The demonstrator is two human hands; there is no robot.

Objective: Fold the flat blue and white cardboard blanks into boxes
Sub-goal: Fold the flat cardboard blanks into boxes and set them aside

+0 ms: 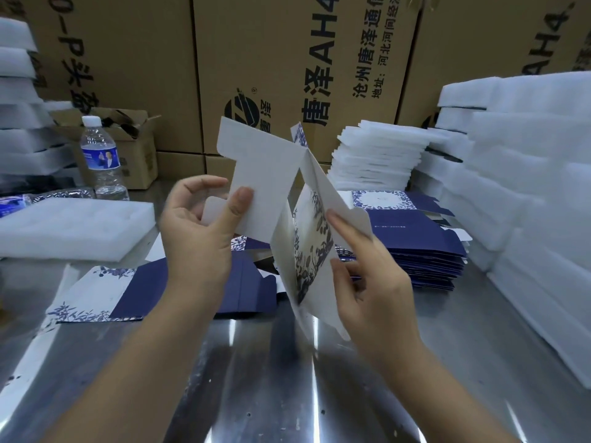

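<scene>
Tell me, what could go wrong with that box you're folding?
1. The left hand pinches only a thin white flap of the half-folded box, which is held up in the air. A hard tug might crease or tear it.
2. The right hand works close to the pile of flat boxes. A wide swing might knock them crooked.
</scene>
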